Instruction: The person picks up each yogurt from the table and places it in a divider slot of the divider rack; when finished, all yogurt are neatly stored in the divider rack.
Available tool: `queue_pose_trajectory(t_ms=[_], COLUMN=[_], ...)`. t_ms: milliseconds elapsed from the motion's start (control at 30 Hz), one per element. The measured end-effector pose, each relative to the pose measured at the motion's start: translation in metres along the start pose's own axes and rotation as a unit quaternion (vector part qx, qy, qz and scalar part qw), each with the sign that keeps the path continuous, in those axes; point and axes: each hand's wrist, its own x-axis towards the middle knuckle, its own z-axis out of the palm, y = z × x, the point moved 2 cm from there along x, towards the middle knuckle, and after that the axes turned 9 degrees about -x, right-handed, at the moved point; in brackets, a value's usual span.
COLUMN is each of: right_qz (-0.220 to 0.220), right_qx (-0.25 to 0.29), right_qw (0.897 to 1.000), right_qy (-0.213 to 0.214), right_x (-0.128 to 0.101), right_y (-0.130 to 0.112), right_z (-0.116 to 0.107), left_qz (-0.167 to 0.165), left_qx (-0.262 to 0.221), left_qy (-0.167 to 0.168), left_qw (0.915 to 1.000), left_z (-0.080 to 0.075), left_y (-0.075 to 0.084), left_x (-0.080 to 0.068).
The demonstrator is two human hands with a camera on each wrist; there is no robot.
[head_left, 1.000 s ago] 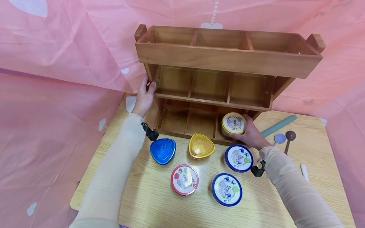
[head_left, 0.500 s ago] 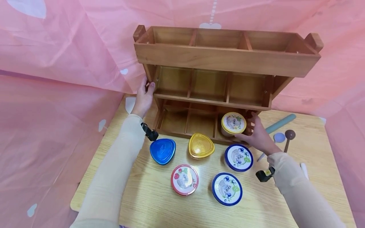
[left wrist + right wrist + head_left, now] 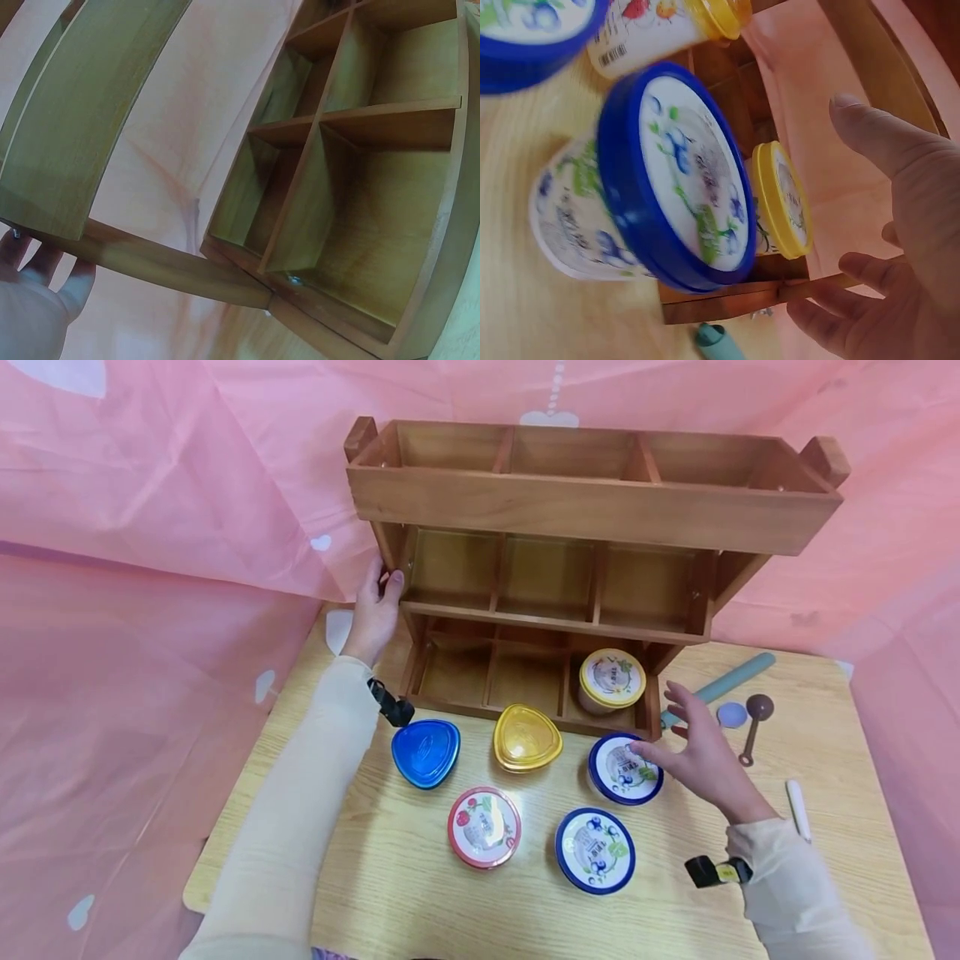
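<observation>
The right hand [image 3: 701,758] is hovering with its fingers spread and holding nothing, its fingertips just over the near rim of a white round tub with a blue lid [image 3: 625,767] on the pale wooden table [image 3: 840,860]. Just beyond those fingers, a white round tub with a yellow lid [image 3: 611,681] is sitting in the bottom right compartment of the three-tier brown wooden rack [image 3: 592,510]; its lower body is being hidden by the rack's front lip. In the right wrist view the blue-lidded tub is blurring badly, and whether a fingertip is touching it cannot be told.

The left hand [image 3: 372,610] is curling round the rack's left side post, with the fingers going out of sight behind the wood. The left wrist view is cutting the hand off at the corner, showing only fingertips [image 3: 75,281] lying beside a wooden slat.
</observation>
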Motion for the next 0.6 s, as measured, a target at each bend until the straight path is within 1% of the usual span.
queue_pose_trajectory(t_ms=[100, 233, 400, 600], right_qz=[0.002, 0.004, 0.015, 0.037], right_qx=[0.004, 0.021, 0.035, 0.057], right_qw=[1.000, 1.000, 0.999, 0.998], right_qy=[0.012, 0.017, 0.011, -0.001], right_x=[-0.011, -0.024, -0.036, -0.047], right_y=[0.003, 0.007, 0.012, 0.018], right_z=[0.008, 0.017, 0.029, 0.043], left_qz=[0.001, 0.001, 0.012, 0.004], left_qx=[0.003, 0.010, 0.008, 0.013], left_qy=[-0.001, -0.001, 0.002, 0.000], left_qw=[1.0000, 0.9999, 0.9999, 0.9999], left_z=[0.000, 0.000, 0.000, 0.001], left_y=[-0.001, 0.001, 0.001, 0.000], left_x=[0.000, -0.001, 0.000, 0.000])
